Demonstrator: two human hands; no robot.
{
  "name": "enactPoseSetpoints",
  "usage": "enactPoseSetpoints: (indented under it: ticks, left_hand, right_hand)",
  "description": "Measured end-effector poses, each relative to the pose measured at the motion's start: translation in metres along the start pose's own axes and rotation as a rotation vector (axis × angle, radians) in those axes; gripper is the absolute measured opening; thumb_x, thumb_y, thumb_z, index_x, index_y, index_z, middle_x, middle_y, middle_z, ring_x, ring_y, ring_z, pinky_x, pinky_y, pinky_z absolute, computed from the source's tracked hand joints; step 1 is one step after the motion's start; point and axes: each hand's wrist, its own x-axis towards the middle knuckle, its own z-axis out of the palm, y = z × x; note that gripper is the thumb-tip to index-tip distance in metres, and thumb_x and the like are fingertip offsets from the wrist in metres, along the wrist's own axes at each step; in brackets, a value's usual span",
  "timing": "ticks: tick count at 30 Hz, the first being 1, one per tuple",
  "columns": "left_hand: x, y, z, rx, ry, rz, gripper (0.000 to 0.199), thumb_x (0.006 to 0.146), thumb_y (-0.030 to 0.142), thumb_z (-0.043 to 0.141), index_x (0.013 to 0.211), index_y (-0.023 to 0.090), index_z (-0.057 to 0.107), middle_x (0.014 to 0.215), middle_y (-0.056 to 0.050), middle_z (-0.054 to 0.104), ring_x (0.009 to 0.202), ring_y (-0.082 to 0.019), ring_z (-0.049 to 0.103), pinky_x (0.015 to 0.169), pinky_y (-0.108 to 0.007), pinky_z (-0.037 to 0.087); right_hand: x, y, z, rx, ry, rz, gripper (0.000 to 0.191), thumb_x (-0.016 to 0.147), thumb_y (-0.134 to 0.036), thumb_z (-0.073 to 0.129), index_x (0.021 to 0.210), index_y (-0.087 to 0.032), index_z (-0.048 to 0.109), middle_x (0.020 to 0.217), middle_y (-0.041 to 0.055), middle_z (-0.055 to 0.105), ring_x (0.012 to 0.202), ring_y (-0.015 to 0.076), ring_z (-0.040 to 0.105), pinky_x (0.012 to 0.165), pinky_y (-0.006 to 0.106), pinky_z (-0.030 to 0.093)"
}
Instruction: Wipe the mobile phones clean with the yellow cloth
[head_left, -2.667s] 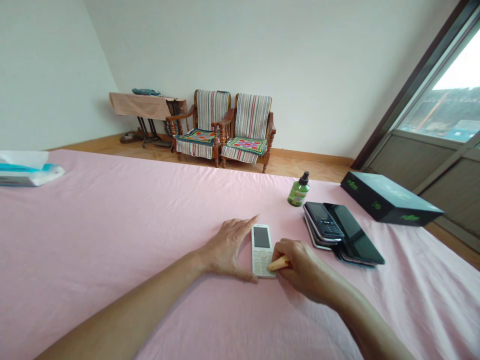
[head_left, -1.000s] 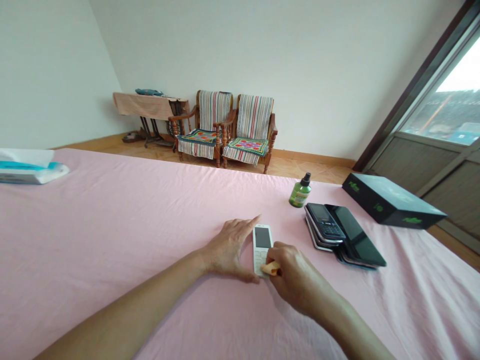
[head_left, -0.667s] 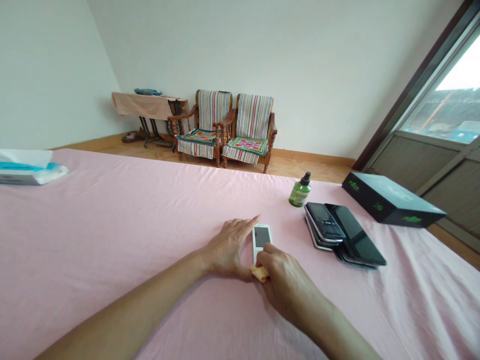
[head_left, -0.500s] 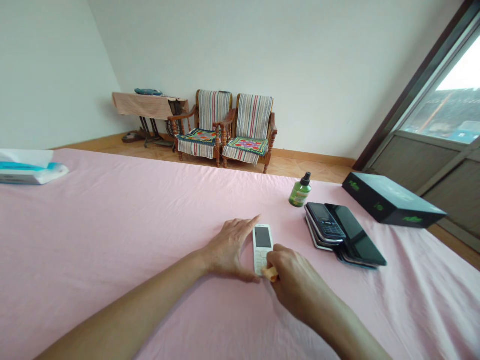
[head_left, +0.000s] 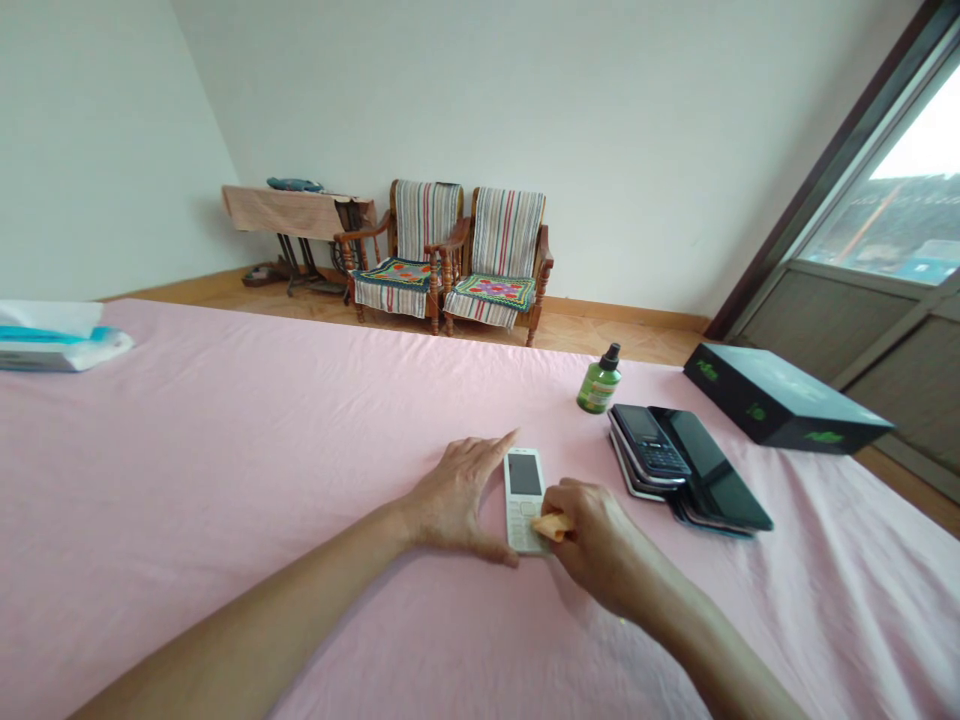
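Observation:
A white candy-bar mobile phone [head_left: 523, 500] lies face up on the pink bedsheet [head_left: 225, 420], its screen dark. My left hand [head_left: 459, 502] rests flat against the phone's left edge, fingers spread around its upper and lower corners. Pinched in my right hand [head_left: 596, 535] is a small yellow cleaning pad [head_left: 551, 526], pressed on the phone's keypad. The fingers of that hand hide the lower right corner of the phone.
To the right lie a stack of black mobile phones [head_left: 686, 470], a green spray bottle [head_left: 600, 382] and a black box [head_left: 780, 400]. A tissue pack [head_left: 52, 350] sits at the far left. Beyond the bed stand two wooden armchairs [head_left: 450, 260].
My right hand has moved right across the keypad with the yellow pad still in it, and more of the keys show. My left hand stays in place against the phone.

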Motion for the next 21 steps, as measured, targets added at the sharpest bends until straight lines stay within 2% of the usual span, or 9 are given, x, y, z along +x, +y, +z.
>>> enactPoseSetpoints:
  ticks: [7,11,14,18,21]
  left_hand:
    - [0.0,0.002,0.0,-0.016,0.021,0.0,0.129,0.052,0.054,0.083,0.15,0.02,0.008,0.143,-0.015,0.041,0.126,-0.036,0.04,0.106,-0.049,0.028]
    - [0.0,0.003,0.0,-0.022,0.035,0.014,0.128,0.051,0.048,0.084,0.15,0.02,0.009,0.14,-0.014,0.044,0.124,-0.035,0.042,0.105,-0.048,0.029]
    - [0.0,0.003,0.0,-0.017,0.035,0.014,0.126,0.051,0.045,0.084,0.15,0.022,0.009,0.139,-0.013,0.045,0.123,-0.036,0.042,0.105,-0.049,0.03]
    - [0.001,0.003,-0.001,-0.01,0.061,-0.025,0.117,0.059,0.044,0.081,0.149,0.02,0.01,0.133,-0.014,0.049,0.12,-0.035,0.045,0.102,-0.048,0.033]
    - [0.001,0.003,-0.002,-0.006,0.056,-0.014,0.115,0.06,0.045,0.08,0.149,0.02,0.012,0.133,-0.014,0.05,0.122,-0.034,0.044,0.104,-0.048,0.031]
  right_hand:
    - [0.003,-0.017,0.017,0.108,0.012,-0.065,0.016,0.069,-0.004,0.059,0.061,-0.016,0.052,0.072,0.0014,0.054,0.064,0.0118,0.048,0.057,0.023,0.028]
    - [0.005,-0.022,0.025,0.143,-0.001,-0.131,0.02,0.066,0.003,0.055,0.063,-0.016,0.053,0.076,0.0015,0.054,0.066,0.0115,0.049,0.057,0.022,0.028]
    - [0.004,-0.016,0.021,0.134,-0.003,-0.157,0.02,0.065,0.004,0.056,0.063,-0.016,0.052,0.074,0.0006,0.053,0.065,0.0115,0.049,0.056,0.023,0.028]
    - [0.001,-0.004,0.01,0.098,-0.013,-0.124,0.018,0.069,0.001,0.055,0.063,-0.016,0.052,0.071,0.0002,0.054,0.062,0.0111,0.048,0.055,0.023,0.027]
    - [0.001,0.0,0.01,0.089,0.018,-0.126,0.017,0.071,-0.002,0.056,0.063,-0.017,0.051,0.068,-0.0004,0.053,0.06,0.0108,0.046,0.055,0.023,0.026]
